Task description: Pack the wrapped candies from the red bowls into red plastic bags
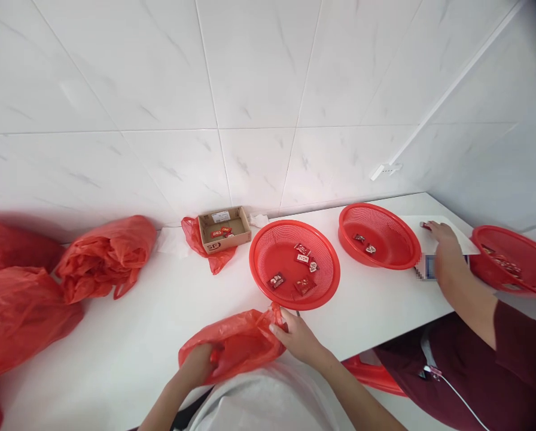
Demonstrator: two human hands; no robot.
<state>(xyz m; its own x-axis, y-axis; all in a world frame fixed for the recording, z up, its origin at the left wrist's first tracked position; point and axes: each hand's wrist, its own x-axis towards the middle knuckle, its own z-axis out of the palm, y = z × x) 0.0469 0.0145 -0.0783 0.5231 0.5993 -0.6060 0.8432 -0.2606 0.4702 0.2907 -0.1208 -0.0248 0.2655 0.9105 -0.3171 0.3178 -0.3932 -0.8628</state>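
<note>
Red plastic bag (245, 341) lies at the bottom centre of the frame, its mouth gaping towards the person in the pale top, just at the near edge of the white table (133, 347). The right hand (300, 338) is closed on the bag's rim, thumb and fingers pinching the film right below the middle basket (273, 248). The left hand (200, 362) has gone in at the bag's mouth; its fingertips are partly hidden by the red film, so I can't tell how far they are curled or whether they have hold of anything.

That middle basket, red and meshed, has a handful of small wrapped packets (304, 285) scattered on its floor. Towards the upper left of it sits a shallow cardboard box (225, 242), with a few red packets inside and some loose red film (218, 261) poking out from beneath. Crumpled red bags (109, 257) and fuller ones (21, 317) crowd the left edge of the frame.

Over to the right I see a second basket (389, 230), two packets in it, and a third basket (486, 269) at the right edge. Between these a co-worker's hand (444, 234), below a maroon sleeve (517, 326), reaches to a small dark-red packet (425, 225).
</note>
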